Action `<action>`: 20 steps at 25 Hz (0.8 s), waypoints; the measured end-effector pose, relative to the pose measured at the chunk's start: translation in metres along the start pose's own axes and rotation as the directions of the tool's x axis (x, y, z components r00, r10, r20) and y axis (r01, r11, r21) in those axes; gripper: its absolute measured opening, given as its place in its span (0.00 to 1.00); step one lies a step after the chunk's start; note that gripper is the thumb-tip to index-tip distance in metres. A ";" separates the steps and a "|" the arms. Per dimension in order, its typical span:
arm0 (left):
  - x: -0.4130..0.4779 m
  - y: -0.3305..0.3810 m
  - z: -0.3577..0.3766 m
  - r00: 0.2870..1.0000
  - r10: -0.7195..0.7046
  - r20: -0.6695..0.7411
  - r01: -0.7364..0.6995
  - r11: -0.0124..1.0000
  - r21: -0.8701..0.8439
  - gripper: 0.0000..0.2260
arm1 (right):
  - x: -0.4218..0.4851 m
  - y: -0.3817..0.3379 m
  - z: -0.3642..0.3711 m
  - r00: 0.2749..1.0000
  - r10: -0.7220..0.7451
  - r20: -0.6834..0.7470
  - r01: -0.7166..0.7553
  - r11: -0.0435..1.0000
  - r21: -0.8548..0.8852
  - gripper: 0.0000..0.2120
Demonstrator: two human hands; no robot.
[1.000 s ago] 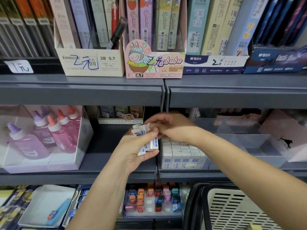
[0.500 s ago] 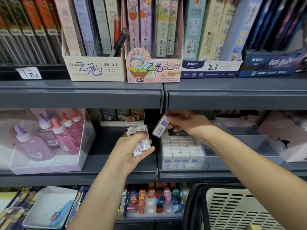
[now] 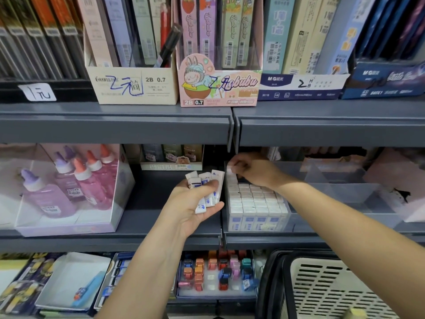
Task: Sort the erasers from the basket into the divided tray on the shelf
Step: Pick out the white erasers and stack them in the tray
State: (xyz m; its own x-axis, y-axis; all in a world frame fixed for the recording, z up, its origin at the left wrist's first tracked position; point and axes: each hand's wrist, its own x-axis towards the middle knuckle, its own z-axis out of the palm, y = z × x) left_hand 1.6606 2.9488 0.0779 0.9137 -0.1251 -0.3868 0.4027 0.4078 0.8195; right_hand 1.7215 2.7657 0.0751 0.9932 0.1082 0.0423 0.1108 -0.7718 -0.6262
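Photographer: Since half a second ago the right hand (image 3: pixel 255 172) is reaching deeper, carrying its single eraser (image 3: pixel 230 169) to the 11 o'clock corner of the stacked erasers (image 3: pixel 255 203) in the divided tray (image 3: pixel 345 196).

Editor: Is it gripping?

Photographer: It is pinching that eraser over the back row. The left hand (image 3: pixel 193 210), at 9 o'clock from the tray, is curling round a fan of sleeved erasers (image 3: pixel 207 187), just beside the tray wall.

Editor: And the basket?

Photographer: The slatted basket (image 3: pixel 333 288) is sitting at 5 o'clock, below the shelf (image 3: pixel 115 240); glue bottles (image 3: pixel 69 185) are standing at 9 o'clock.
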 end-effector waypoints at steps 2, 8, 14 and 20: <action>0.001 -0.001 0.002 1.000 0.002 -0.003 -0.002 1.000 -0.001 0.10 | -0.004 0.000 0.001 0.999 0.005 0.035 -0.003 0.999 -0.047 0.09; 0.000 0.000 0.003 1.000 0.010 -0.014 -0.010 1.000 -0.010 0.11 | -0.035 -0.033 -0.017 0.999 -0.048 -0.020 0.050 0.987 0.153 0.11; -0.005 0.003 0.004 0.999 0.018 0.039 -0.020 0.999 0.038 0.09 | -0.056 -0.046 -0.023 0.997 -0.004 0.083 -0.031 0.909 0.415 0.05; -0.010 0.001 0.007 0.998 0.007 0.063 -0.016 0.991 0.134 0.07 | -0.068 -0.045 -0.017 0.997 -0.075 -0.009 0.073 0.941 0.330 0.08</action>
State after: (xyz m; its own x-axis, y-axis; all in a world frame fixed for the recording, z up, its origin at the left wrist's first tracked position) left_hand 1.6520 2.9444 0.0858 0.9183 -0.1789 -0.3532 0.3920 0.2851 0.8747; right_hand 1.6494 2.7822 0.1132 0.9824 0.1602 0.0958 0.1656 -0.5114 -0.8432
